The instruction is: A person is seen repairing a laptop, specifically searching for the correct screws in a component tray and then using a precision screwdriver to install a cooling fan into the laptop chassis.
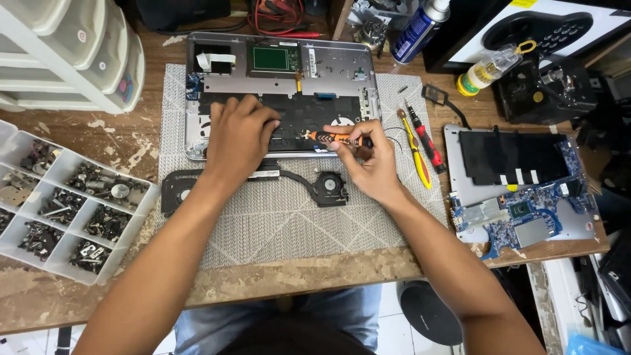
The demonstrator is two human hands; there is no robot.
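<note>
A worn wooden bench with flaking paint carries a grey woven mat, and on the mat's far half lies an opened laptop base, its silver shell and black inner panel exposed. The left hand rests flat on the black panel, fingers spread and released, pressing down rather than holding anything. At three o'clock from it, the right hand has its fingers closed around an orange-and-black screwdriver, which lies nearly level, its tip pointing toward nine o'clock and meeting the near edge of the panel.

Just at six o'clock from the laptop base, a black dual-fan cooling assembly lies on the mat, partly under both wrists. At three o'clock from the right hand, a yellow screwdriver and a red one lie side by side. Farther toward three o'clock sit a blue circuit board and a black battery on a silver panel. At nine o'clock, a clear compartment tray holds sorted screws and small metal parts. A blue spray can and a small clear bottle stand toward one o'clock.
</note>
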